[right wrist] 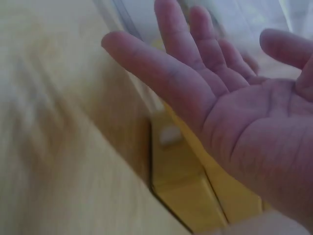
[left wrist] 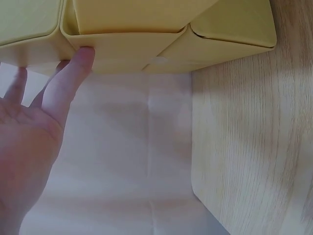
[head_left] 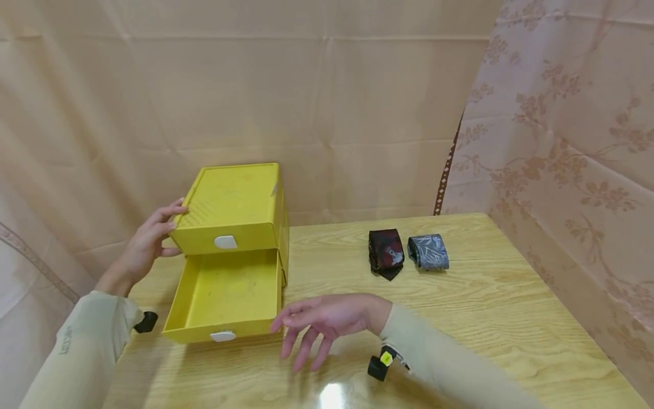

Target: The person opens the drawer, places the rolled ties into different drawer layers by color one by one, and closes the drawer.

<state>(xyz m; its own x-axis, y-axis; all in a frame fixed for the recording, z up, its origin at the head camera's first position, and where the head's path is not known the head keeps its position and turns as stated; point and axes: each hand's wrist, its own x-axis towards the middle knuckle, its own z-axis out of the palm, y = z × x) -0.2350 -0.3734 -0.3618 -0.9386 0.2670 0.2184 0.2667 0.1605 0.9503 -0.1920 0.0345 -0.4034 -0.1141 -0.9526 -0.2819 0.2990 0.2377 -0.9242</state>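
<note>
A yellow drawer unit (head_left: 232, 193) stands on the table with a drawer (head_left: 235, 289) below the top one pulled far out; its inside shows only bare yellow plastic. My left hand (head_left: 145, 244) rests against the unit's left side, fingertips at the top edge. In the left wrist view, the left hand's fingers (left wrist: 68, 83) are extended and touch the yellow side wall. My right hand (head_left: 334, 318) hovers by the front right corner of the pulled-out drawer, fingers loosely spread. The right wrist view shows its palm (right wrist: 254, 117) with nothing in it.
A dark red and black rolled necktie (head_left: 386, 253) lies right of the unit on the wooden table (head_left: 485, 318). Beside it is a grey-blue patterned rolled necktie (head_left: 429, 251). A beige curtain (head_left: 327, 102) hangs behind the table, and a flowered one (head_left: 577, 159) at right.
</note>
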